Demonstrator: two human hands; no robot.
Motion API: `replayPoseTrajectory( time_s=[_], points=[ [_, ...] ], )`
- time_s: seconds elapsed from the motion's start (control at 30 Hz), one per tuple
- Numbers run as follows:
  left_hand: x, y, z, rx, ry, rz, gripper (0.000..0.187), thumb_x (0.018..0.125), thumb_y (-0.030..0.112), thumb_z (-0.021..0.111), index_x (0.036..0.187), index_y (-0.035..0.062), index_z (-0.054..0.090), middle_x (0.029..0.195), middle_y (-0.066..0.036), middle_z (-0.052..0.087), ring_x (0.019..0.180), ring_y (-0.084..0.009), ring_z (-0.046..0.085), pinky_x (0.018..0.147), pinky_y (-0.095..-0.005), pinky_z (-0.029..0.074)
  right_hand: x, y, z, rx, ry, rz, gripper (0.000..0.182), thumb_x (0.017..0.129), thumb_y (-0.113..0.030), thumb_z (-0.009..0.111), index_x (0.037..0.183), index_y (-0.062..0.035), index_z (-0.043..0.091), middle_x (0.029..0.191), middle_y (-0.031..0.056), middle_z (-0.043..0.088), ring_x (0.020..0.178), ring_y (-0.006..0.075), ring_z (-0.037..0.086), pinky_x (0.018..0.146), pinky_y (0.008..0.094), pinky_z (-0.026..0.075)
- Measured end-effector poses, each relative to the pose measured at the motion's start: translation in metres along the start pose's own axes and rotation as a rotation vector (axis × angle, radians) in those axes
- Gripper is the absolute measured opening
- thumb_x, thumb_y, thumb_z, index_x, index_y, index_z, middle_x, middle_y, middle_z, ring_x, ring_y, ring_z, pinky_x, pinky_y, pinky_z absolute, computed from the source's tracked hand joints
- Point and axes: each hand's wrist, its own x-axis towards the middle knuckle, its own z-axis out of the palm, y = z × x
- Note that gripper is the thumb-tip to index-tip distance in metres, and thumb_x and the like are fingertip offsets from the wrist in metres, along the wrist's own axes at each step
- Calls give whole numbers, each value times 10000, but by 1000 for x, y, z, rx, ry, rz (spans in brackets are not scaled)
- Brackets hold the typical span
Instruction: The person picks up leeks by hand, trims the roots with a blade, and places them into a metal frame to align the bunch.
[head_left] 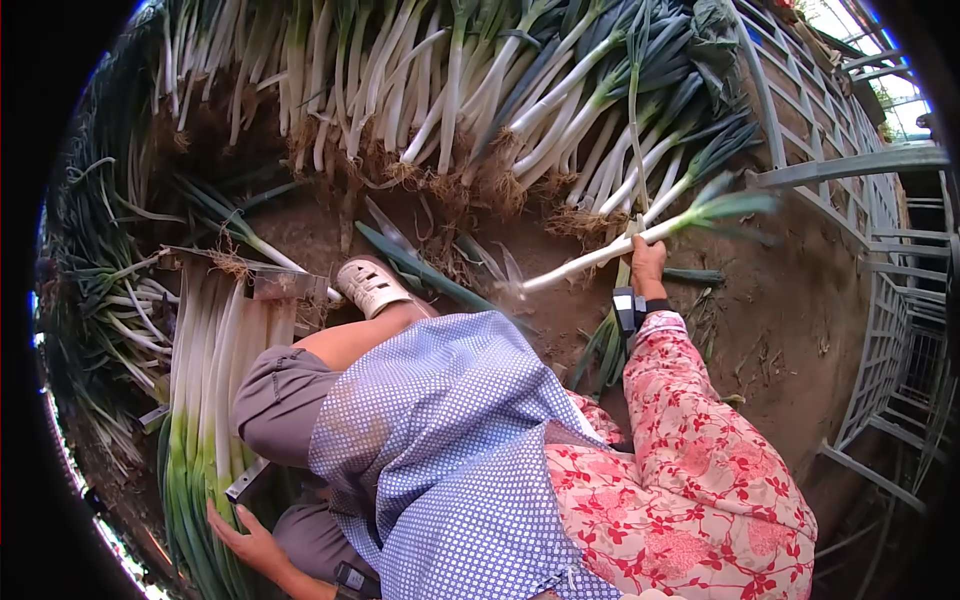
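My right hand [648,262] is closed around the pale stalk of a leek [590,262]. That leek lies slantwise in the air, its roots toward the middle and its green leaves at the right. At the lower left, my left hand [250,545] has its fingers spread beside the green leaves of a leek bundle [205,360]. The bundle rests lengthwise in a metal frame [290,284], with the white ends at the top. Whether my left fingertips touch the leaves is hard to tell.
A long row of leeks [440,90] with roots lies across the top. More leeks [135,320] are piled at the far left. Loose leaves [430,270] lie on the brown soil [770,310]. Metal racks [880,250] stand at the right. My shoe [372,285] is near the middle.
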Motion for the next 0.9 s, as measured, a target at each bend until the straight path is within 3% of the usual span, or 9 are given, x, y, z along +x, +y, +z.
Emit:
replayPoseTrajectory(
  time_s=[0.2, 0.23, 0.33, 0.4, 0.5, 0.57, 0.77, 0.87, 0.9],
  points=[
    [0, 26, 9, -13, -15, 71, 467, 886, 115, 519, 1328, 18, 404, 1349, -181, 421, 1246, -347, 393, 1039, -417, 305, 49, -40, 16, -339, -16, -202, 408, 763, -158, 686, 1065, 49, 508, 923, 155, 625, 761, 228, 641, 617, 358, 557],
    [-2, 28, 11, -12, -32, 73, 467, 887, 114, 520, 1327, 12, 403, 1352, -185, 418, 1256, -348, 385, 1042, -418, 301, 55, -47, 21, -371, -60, -145, 484, 766, -190, 680, 1142, 47, 490, 1013, 205, 622, 873, 291, 640, 752, 385, 530],
    [-6, 40, 17, -15, -72, 64, 467, 891, 119, 523, 1328, 7, 402, 1361, -186, 411, 1276, -348, 369, 1050, -419, 292, 65, -53, 52, -916, 221, -184, 524, 780, -258, 661, 1177, 29, 475, 1092, 253, 591, 998, 368, 595, 869, 426, 473],
    [-6, 55, 17, -16, -91, 37, 469, 896, 137, 522, 1334, 17, 401, 1365, -174, 411, 1275, -344, 369, 1053, -416, 287, 71, -52, 84, -949, 97, -364, 586, 786, -334, 634, 1229, 3, 449, 1137, 258, 568, 1045, 411, 555, 904, 446, 438],
    [-2, 67, 21, -36, -114, 45, 479, 909, 187, 523, 1338, 14, 397, 1366, -178, 411, 1285, -344, 360, 1052, -420, 288, 54, -50, 154, -808, -175, -483, 453, 795, -324, 630, 1122, -16, 574, 939, 168, 657, 891, 301, 633, 823, 381, 479],
    [2, 68, 25, -20, -143, 52, 487, 916, 226, 518, 1337, 13, 399, 1370, -180, 408, 1289, -347, 356, 1053, -425, 284, 52, -44, 201, -700, -278, -337, 455, 823, -312, 625, 1141, 8, 566, 949, 172, 658, 852, 247, 646, 730, 351, 514],
    [23, 109, 18, -8, -167, 122, 504, 864, 239, 615, 1292, 20, 462, 1272, -213, 497, 1173, -377, 459, 1005, -459, 333, 72, -45, 295, -802, -85, -244, 541, 791, -373, 661, 1094, 66, 575, 943, 191, 653, 801, 278, 661, 675, 365, 523],
    [30, 116, 21, -35, -216, 101, 484, 867, 219, 608, 1277, 4, 470, 1261, -219, 500, 1173, -375, 458, 998, -436, 343, 75, -54, 307, -738, -159, -132, 521, 769, -360, 688, 1029, 81, 592, 915, 215, 653, 787, 288, 664, 685, 367, 515],
    [32, 117, 24, -61, -223, 110, 476, 869, 211, 604, 1276, 2, 470, 1260, -219, 500, 1174, -374, 457, 998, -433, 344, 99, -29, 312, -744, -151, -231, 408, 761, -285, 691, 940, 72, 608, 842, 183, 650, 715, 279, 654, 621, 379, 513]
  ],
)
